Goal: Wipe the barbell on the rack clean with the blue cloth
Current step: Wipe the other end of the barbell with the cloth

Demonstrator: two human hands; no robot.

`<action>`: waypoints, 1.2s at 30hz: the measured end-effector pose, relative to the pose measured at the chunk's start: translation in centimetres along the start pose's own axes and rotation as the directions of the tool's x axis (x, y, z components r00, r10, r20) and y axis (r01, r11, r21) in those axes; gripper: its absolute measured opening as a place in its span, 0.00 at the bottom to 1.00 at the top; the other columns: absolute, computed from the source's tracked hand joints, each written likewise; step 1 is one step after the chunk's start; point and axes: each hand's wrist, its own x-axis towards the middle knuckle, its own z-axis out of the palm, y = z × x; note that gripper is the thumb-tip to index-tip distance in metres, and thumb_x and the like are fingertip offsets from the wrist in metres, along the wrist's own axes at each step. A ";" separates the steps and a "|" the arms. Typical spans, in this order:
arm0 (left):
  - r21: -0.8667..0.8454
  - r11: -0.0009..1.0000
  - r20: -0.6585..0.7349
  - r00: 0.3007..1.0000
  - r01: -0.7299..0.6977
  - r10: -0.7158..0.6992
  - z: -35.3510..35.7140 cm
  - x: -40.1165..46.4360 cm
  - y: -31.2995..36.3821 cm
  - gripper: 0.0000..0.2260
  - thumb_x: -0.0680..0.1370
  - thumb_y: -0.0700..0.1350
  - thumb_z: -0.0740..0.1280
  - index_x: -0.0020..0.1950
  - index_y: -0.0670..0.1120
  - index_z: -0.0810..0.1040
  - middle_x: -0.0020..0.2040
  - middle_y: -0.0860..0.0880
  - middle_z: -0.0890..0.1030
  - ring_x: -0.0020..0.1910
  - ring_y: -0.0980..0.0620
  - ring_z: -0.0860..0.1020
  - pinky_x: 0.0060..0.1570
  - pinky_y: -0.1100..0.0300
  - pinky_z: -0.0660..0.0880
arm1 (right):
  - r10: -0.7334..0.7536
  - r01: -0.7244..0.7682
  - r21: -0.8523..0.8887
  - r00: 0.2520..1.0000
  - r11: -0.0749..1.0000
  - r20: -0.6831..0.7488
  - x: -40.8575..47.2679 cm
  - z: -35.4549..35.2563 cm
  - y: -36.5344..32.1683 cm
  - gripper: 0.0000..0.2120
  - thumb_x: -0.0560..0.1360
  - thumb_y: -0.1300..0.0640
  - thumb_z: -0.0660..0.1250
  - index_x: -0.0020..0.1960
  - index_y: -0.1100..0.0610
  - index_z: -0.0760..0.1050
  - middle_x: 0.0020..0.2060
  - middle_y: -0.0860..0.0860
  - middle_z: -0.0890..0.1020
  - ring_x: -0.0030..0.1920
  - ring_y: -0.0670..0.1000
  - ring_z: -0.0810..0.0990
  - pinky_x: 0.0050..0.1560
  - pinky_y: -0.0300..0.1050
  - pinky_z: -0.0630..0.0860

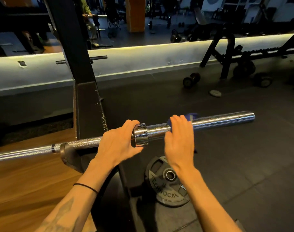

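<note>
Left hand [119, 143] gripped the barbell [209, 122] at its collar [140, 134], steadying it. Right hand [179, 139] wrapped the sleeve just right of the collar, pressing the blue cloth [192, 116] onto it. Step looked like mid-wipe of the sleeve; next move likely called for sliding the cloth right toward the free end. Bar sat on the rack [86, 97] hook, long axis left-right, right end tilted slightly far. A weight plate [168, 185] lay on the floor below.
</note>
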 end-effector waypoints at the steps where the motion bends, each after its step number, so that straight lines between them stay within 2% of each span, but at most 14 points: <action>1: 0.004 1.000 -0.004 1.000 0.006 -0.006 0.0 0.1 -0.1 0.32 0.68 0.65 0.72 0.67 0.56 0.67 0.51 0.57 0.81 0.40 0.55 0.82 0.39 0.60 0.74 | -0.071 0.070 0.028 0.997 0.997 0.036 -0.4 0.6 -1.4 0.21 0.78 0.56 0.56 0.67 0.62 0.72 0.65 0.55 0.75 0.70 0.57 0.71 0.76 0.61 0.60; 5: -0.013 1.000 0.030 1.000 0.009 -0.009 -0.3 0.2 -0.2 0.33 0.70 0.71 0.66 0.70 0.55 0.67 0.53 0.56 0.82 0.43 0.55 0.82 0.41 0.62 0.73 | -0.309 0.312 0.026 0.919 0.950 0.243 -1.0 0.8 -2.1 0.27 0.79 0.53 0.55 0.77 0.61 0.66 0.75 0.55 0.70 0.77 0.54 0.64 0.80 0.55 0.55; 7: 0.010 0.999 0.090 0.995 0.037 -0.038 -0.6 0.4 -0.1 0.35 0.71 0.72 0.65 0.71 0.55 0.63 0.52 0.54 0.82 0.43 0.52 0.83 0.42 0.59 0.74 | -0.376 0.408 -0.048 0.875 0.911 0.306 0.0 -0.5 -0.1 0.27 0.79 0.55 0.54 0.76 0.63 0.68 0.73 0.58 0.72 0.75 0.57 0.68 0.78 0.55 0.59; 8: 0.030 0.998 0.115 0.992 0.049 -0.052 -0.7 0.5 -0.1 0.36 0.71 0.73 0.63 0.71 0.54 0.61 0.50 0.54 0.82 0.41 0.50 0.82 0.41 0.58 0.73 | -0.370 0.410 -0.084 0.879 0.908 0.300 0.6 -1.2 1.2 0.27 0.78 0.56 0.54 0.74 0.64 0.70 0.71 0.59 0.73 0.72 0.59 0.70 0.76 0.54 0.60; 12: 0.094 0.995 0.143 0.989 0.027 -0.041 -0.7 0.7 -0.5 0.33 0.73 0.76 0.48 0.67 0.54 0.61 0.37 0.55 0.78 0.31 0.54 0.77 0.36 0.57 0.72 | -0.142 0.170 -0.204 0.979 0.964 0.144 1.6 -3.7 6.4 0.27 0.80 0.54 0.51 0.74 0.63 0.71 0.72 0.59 0.73 0.73 0.61 0.69 0.78 0.56 0.56; 15: 0.110 0.994 0.082 0.996 0.015 -0.024 -0.5 0.7 -0.5 0.33 0.74 0.73 0.41 0.68 0.55 0.64 0.36 0.56 0.77 0.30 0.56 0.72 0.31 0.61 0.65 | -0.025 0.033 -0.159 0.998 0.987 0.052 1.6 -2.8 5.3 0.24 0.79 0.53 0.53 0.69 0.64 0.74 0.66 0.58 0.76 0.70 0.59 0.71 0.78 0.60 0.57; 17: 0.067 0.997 0.066 0.997 0.035 -0.039 -0.4 0.8 -0.2 0.31 0.77 0.72 0.43 0.68 0.55 0.67 0.40 0.55 0.80 0.31 0.56 0.74 0.32 0.62 0.65 | -0.030 0.031 -0.082 1.000 0.996 0.004 1.6 -1.7 2.0 0.15 0.77 0.57 0.57 0.60 0.61 0.75 0.54 0.54 0.77 0.57 0.57 0.74 0.69 0.62 0.66; 19: 0.002 0.999 0.071 0.996 0.048 -0.048 -0.4 0.7 -0.1 0.27 0.78 0.70 0.47 0.68 0.56 0.68 0.48 0.55 0.82 0.37 0.53 0.79 0.39 0.56 0.73 | -0.135 0.134 0.006 0.990 0.991 0.048 0.8 -0.3 -1.3 0.12 0.77 0.58 0.59 0.57 0.60 0.74 0.50 0.53 0.75 0.52 0.57 0.73 0.65 0.54 0.66; 22: -0.103 0.993 0.063 0.997 0.054 -0.048 -0.6 0.4 -0.2 0.27 0.76 0.70 0.55 0.68 0.55 0.65 0.54 0.57 0.78 0.39 0.54 0.81 0.43 0.55 0.77 | -0.282 0.278 0.048 0.940 0.959 0.193 -0.6 1.0 -2.9 0.23 0.80 0.53 0.56 0.71 0.62 0.72 0.66 0.57 0.77 0.69 0.57 0.72 0.76 0.46 0.57; 25: -0.137 0.991 0.085 0.996 0.011 0.000 -0.7 0.1 -0.6 0.34 0.70 0.70 0.68 0.66 0.54 0.61 0.56 0.57 0.76 0.40 0.54 0.81 0.40 0.58 0.78 | -0.368 0.406 -0.084 0.884 0.910 0.289 0.1 -0.4 0.1 0.27 0.79 0.53 0.55 0.75 0.64 0.69 0.72 0.59 0.73 0.73 0.58 0.70 0.78 0.53 0.58; 28: -0.096 0.994 0.077 0.996 -0.043 0.051 -0.7 0.1 -0.8 0.35 0.67 0.69 0.71 0.65 0.54 0.61 0.57 0.57 0.74 0.38 0.54 0.80 0.38 0.55 0.79 | -0.255 0.303 -0.200 0.939 0.932 0.231 1.3 -3.1 5.1 0.26 0.80 0.54 0.53 0.74 0.65 0.70 0.72 0.61 0.72 0.72 0.62 0.71 0.76 0.57 0.61; 31: -0.082 0.995 0.055 0.997 -0.053 0.058 -0.6 0.0 -1.0 0.33 0.69 0.69 0.69 0.66 0.55 0.64 0.53 0.57 0.78 0.36 0.56 0.79 0.37 0.58 0.78 | -0.116 0.153 -0.280 0.982 0.948 0.146 1.6 -4.7 7.6 0.26 0.80 0.53 0.52 0.73 0.64 0.70 0.71 0.60 0.73 0.72 0.62 0.70 0.77 0.60 0.59; 34: -0.082 0.996 0.057 0.997 -0.046 0.051 -0.5 0.1 -1.0 0.33 0.72 0.73 0.63 0.69 0.56 0.65 0.53 0.58 0.81 0.38 0.58 0.79 0.39 0.61 0.76 | -0.023 0.025 -0.187 1.000 0.982 0.016 1.5 -3.1 5.1 0.22 0.80 0.54 0.55 0.67 0.65 0.73 0.65 0.60 0.76 0.70 0.61 0.71 0.77 0.58 0.59; 36: -0.063 0.998 0.049 0.998 -0.024 0.027 -0.4 0.2 -0.8 0.33 0.72 0.74 0.56 0.71 0.56 0.65 0.52 0.57 0.81 0.37 0.58 0.79 0.38 0.62 0.72 | -0.032 0.030 -0.072 0.999 0.997 -0.018 1.2 -1.3 2.0 0.16 0.78 0.56 0.58 0.61 0.63 0.74 0.57 0.57 0.77 0.63 0.60 0.73 0.72 0.61 0.63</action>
